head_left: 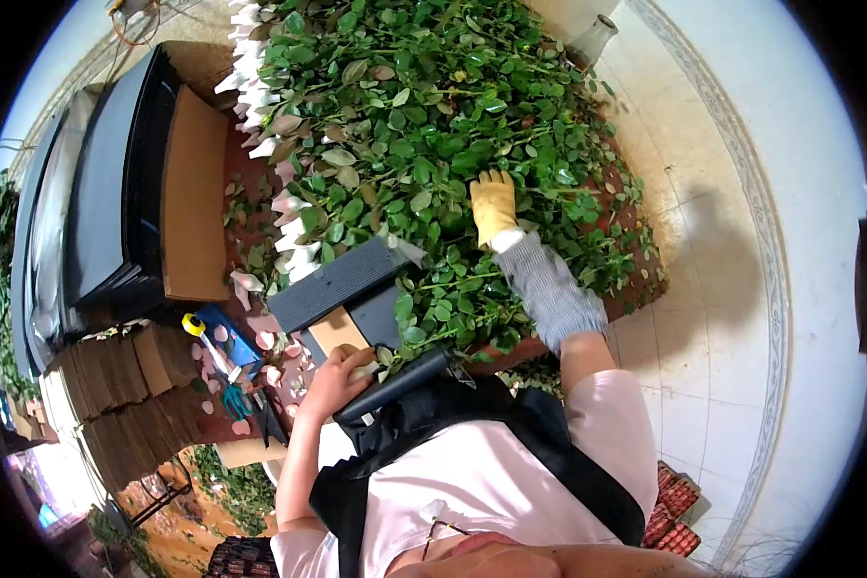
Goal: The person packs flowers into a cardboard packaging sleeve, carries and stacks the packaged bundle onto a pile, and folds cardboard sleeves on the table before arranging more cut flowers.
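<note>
My bare left hand is closed at a pale rose head, beside a tan cardboard piece and a dark rolled sheet. My right hand, in a yellow glove, lies on the leafy rose stems with its fingers stretched forward; nothing shows in its grasp. A dark corrugated board lies between my hands, to the left of some stems. White and pale pink rose heads line the left side of the big pile.
Tall dark sheets and a brown board stand at the left. Below them are stacked cardboard pieces, a yellow-tipped tool, teal-handled scissors, a blue box and loose petals. A glass bottle stands at the upper right.
</note>
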### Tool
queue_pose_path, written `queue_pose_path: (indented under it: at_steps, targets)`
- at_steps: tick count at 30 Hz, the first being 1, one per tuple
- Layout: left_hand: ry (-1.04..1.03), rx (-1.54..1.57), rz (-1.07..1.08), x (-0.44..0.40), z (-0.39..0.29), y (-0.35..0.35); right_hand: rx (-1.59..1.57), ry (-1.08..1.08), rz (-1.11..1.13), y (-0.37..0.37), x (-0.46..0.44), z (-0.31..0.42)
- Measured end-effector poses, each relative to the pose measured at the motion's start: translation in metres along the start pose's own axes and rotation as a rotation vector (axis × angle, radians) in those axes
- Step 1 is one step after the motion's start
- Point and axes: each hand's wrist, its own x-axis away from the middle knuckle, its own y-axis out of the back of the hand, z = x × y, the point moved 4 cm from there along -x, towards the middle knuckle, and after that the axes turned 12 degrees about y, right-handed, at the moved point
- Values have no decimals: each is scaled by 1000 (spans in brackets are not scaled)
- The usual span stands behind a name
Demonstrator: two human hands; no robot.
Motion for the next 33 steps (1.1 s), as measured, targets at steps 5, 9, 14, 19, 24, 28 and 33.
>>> queue_pose_path:
  at_steps: [5,9,14,19,24,28,33]
  targets:
    - [140,-224,83,-7,-3,-4,-48,126,-18,-15,-7,-6]
    - [81,-157,49,-10,3,-5,-74,249,-172,50,7,-30]
    - [64,-44,180,-11,9,0,-99,230,-778,177,38,-69]
    - [30,18,134,-1,-2,5,-260,206,-783,146,23,-88]
    - [-35,112,-30,3,21,-7,-287,146,-859,158,18,-72]
    - [65,133,-44,5,18,-4,-261,214,-758,149,25,-52]
    - [76,168,-59,7,22,-9,-292,142,-163,69,35,-30]
